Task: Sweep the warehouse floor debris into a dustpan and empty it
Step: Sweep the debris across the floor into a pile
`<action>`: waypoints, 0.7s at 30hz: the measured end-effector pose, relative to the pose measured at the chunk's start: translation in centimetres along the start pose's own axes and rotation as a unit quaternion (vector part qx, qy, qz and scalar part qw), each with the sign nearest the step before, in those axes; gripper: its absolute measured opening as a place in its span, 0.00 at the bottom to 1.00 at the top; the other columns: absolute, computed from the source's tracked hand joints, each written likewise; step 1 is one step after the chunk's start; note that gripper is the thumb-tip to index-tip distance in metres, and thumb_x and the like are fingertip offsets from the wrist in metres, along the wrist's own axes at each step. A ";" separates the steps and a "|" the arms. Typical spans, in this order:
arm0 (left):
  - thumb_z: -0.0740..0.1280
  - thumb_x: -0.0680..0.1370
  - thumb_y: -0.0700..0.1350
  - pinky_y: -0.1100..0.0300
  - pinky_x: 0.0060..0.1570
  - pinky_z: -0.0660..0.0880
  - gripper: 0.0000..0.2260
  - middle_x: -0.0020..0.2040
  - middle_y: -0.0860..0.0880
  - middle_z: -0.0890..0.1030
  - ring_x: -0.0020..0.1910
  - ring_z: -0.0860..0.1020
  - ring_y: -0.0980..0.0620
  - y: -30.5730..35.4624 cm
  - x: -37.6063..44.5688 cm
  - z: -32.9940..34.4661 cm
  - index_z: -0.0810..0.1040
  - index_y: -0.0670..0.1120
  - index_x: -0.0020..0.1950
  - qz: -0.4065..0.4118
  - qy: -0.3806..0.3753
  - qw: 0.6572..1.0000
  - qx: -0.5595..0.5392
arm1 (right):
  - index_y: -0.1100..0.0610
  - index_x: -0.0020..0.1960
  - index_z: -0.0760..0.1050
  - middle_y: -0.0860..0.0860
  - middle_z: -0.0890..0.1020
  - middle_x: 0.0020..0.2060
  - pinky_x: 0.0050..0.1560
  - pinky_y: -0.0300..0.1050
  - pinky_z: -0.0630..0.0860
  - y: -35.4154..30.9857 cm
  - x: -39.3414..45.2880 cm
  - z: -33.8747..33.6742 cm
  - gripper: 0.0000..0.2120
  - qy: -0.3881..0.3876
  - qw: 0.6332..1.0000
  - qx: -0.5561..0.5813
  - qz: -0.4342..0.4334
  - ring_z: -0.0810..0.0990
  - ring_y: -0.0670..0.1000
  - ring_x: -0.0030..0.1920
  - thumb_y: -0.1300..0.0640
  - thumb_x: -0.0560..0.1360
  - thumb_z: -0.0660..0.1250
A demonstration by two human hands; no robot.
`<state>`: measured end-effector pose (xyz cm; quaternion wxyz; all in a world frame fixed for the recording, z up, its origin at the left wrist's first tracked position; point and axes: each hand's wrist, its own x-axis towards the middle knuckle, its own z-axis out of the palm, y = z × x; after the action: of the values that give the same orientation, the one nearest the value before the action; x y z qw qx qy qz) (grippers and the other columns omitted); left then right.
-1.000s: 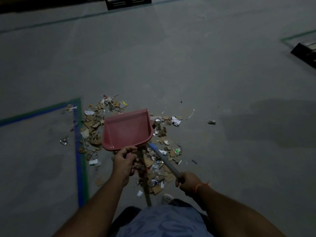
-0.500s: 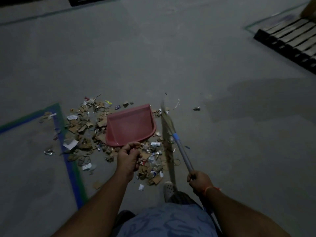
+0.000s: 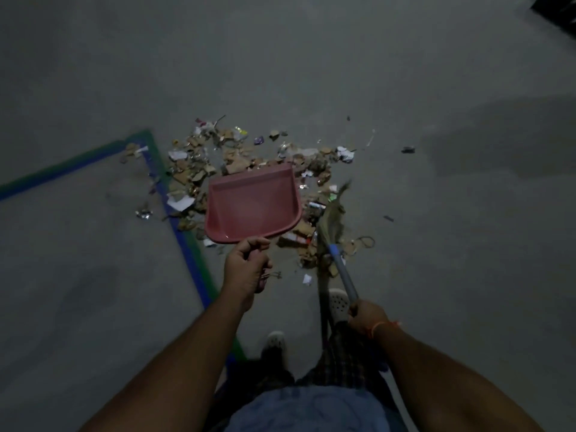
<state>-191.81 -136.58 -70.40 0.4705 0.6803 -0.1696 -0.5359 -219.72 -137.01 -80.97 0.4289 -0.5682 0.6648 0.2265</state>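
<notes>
Under my left hand (image 3: 247, 269), curled tight and hiding the handle, I'm holding one empty pink dustpan (image 3: 252, 204) tilted over the debris (image 3: 237, 157). Beside it my right hand (image 3: 366, 316) is gripping one broom (image 3: 333, 226), bristles blurring dimly among cardboard scraps too many to count.

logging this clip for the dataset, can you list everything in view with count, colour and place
pink plastic dustpan: one, pink, over the middle of the pile, appears empty
straw broom with grey handle and blue collar: one, right of the dustpan
cardboard and paper debris pile: one spread, brown and white, around the dustpan
blue and green floor tape: one corner outline, left
dark object: one, top right corner, unclear
grey concrete floor: throughout
white shoes: two, bottom centre
left hand: holds the dustpan handle
right hand: grips the broom handle
</notes>
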 end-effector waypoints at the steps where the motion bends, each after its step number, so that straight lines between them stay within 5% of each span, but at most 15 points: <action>1: 0.63 0.79 0.33 0.66 0.24 0.61 0.09 0.33 0.43 0.76 0.23 0.67 0.53 -0.7 -0.1 -1.6 0.80 0.43 0.53 -0.007 0.012 1.000 -0.006 | 0.54 0.52 0.78 0.56 0.82 0.54 0.56 0.44 0.75 -2.0 0.0 0.4 0.09 -0.005 1.000 -0.018 -0.018 0.81 0.57 0.56 0.50 0.77 0.66; 6: 0.62 0.80 0.33 0.66 0.23 0.61 0.09 0.34 0.42 0.76 0.22 0.66 0.52 -3.7 -0.6 -8.7 0.80 0.43 0.53 -0.016 0.077 0.996 -0.042 | 0.52 0.37 0.73 0.55 0.81 0.44 0.52 0.48 0.80 -12.0 1.8 2.3 0.09 -0.017 0.994 -0.063 -0.083 0.83 0.57 0.51 0.55 0.76 0.66; 12: 0.62 0.79 0.31 0.67 0.22 0.62 0.10 0.32 0.43 0.77 0.21 0.67 0.53 -5.9 -2.0 -14.9 0.80 0.42 0.53 -0.019 0.139 0.988 -0.059 | 0.59 0.50 0.78 0.56 0.82 0.41 0.31 0.44 0.80 -20.5 2.8 4.8 0.08 -0.016 0.993 0.017 -0.118 0.82 0.54 0.35 0.56 0.75 0.65; 21: 0.63 0.78 0.28 0.66 0.20 0.64 0.10 0.36 0.41 0.76 0.21 0.70 0.56 -6.9 -5.9 -15.6 0.80 0.39 0.52 -0.027 0.155 0.985 -0.068 | 0.48 0.38 0.76 0.51 0.78 0.39 0.34 0.41 0.73 -17.8 -3.0 4.9 0.15 0.016 0.982 -0.039 -0.186 0.77 0.50 0.33 0.68 0.70 0.62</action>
<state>-182.04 -121.66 -72.99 0.5219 0.7258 -0.0393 -0.4464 -201.31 -135.98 -77.79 0.4302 -0.7021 0.5446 0.1596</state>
